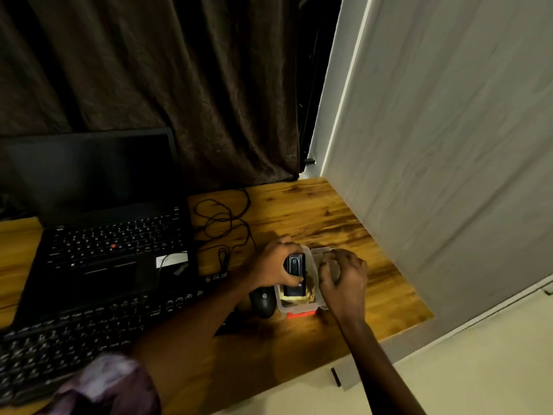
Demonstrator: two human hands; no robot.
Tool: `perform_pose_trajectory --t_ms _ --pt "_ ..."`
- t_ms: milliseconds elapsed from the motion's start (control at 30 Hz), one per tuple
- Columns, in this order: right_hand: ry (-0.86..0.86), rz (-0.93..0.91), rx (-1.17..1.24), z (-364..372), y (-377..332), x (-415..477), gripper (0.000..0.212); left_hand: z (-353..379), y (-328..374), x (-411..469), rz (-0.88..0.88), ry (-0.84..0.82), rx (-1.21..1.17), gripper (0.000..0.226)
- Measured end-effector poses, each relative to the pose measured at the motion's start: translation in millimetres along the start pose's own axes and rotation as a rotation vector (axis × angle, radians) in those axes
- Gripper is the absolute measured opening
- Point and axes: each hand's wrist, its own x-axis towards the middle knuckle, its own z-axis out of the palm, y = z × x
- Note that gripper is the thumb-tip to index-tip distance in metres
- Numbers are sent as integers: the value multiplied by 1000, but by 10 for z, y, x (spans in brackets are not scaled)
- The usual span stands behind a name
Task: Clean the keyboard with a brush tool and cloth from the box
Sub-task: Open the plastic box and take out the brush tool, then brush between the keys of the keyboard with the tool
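At the right end of the wooden counter (314, 211), the left hand (276, 263) curls tightly round a black oblong brush tool (294, 266) over the clear plastic box (281, 307). The right hand (344, 275), wrist bent down and fingers curled, holds the box's clear lid (321, 254). The black keyboard (74, 339) lies to the left.

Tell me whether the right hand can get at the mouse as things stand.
Probably not directly: the box and the left hand gripping the black tool lie between the right hand and the mouse.
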Motion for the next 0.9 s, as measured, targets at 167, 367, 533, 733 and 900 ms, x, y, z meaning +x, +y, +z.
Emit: perform_pose_trajectory --t_ms 167,367,533,733,900 --pt "-122 97 465 -55 -284 12 13 -130 3 -74 -16 110 -147 67" --pt "-531 468 1077 47 -561 18 30 -232 13 -324 -202 327 -444 68" --pt "-599 506 1162 243 -762 -116 30 -231 -75 -670 -296 437 -726 57" --pt "-654 388 1060 509 -1118 -377 26 -275 -230 -1188 -401 511 -903 44" --pt "-668 313 1066 717 -1462 -553 23 -462 -408 -1569 -460 545 -879 24"
